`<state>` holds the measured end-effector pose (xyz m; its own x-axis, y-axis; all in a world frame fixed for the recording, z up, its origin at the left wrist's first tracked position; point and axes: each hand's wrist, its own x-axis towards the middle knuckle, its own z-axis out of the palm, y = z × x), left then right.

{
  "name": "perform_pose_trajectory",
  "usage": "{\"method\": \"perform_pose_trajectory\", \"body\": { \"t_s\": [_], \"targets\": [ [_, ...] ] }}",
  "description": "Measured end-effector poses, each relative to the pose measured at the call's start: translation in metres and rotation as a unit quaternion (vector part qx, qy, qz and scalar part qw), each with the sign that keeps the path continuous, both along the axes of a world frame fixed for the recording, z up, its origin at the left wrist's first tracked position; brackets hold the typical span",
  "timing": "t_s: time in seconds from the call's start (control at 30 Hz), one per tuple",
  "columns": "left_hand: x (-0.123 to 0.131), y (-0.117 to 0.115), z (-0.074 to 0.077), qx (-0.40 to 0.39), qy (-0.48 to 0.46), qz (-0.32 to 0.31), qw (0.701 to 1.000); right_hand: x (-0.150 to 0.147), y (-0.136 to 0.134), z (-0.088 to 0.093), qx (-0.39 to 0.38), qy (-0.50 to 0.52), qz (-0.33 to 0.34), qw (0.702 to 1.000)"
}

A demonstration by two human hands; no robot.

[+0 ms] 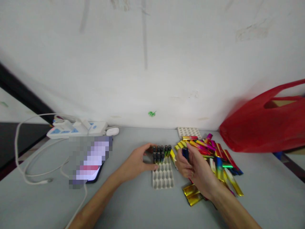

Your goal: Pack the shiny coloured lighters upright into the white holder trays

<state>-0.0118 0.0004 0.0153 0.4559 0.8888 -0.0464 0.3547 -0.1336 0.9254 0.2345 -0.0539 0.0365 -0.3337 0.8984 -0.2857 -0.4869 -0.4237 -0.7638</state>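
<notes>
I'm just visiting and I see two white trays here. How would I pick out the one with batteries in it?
On the grey table, look between the left hand and right hand, beside the shiny coloured pile. The white grid tray there has dark batteries standing in its far rows; the other tray, by the wall, shows none.

No legible text; phone screen (89, 160) blurred; battery (185, 152) labels unreadable

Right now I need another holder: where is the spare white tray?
The spare white tray lies right of centre in the head view, against the wall, just behind the pile of coloured batteries and left of the red bag.
</notes>
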Motion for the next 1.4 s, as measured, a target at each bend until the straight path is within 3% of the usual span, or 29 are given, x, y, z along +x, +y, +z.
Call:
{"method": "perform_pose_trajectory", "body": {
  "t_s": [0.17, 0.43, 1.4],
  "targets": [
    [0.000, 0.000, 0.000, -0.002, -0.006, -0.005, 1.000, -0.009, -0.002, -0.003, -0.023, 0.013, 0.042, 0.999],
    [0.000, 0.000, 0.001, 0.005, -0.004, -0.008, 1.000, -0.015, -0.007, -0.013, -0.014, -0.016, 0.017, 1.000],
    [0.000, -0.001, 0.003, 0.002, 0.003, -0.005, 1.000, -0.011, -0.005, -0.006, -0.043, -0.006, 0.033, 0.999]
  ]
}}
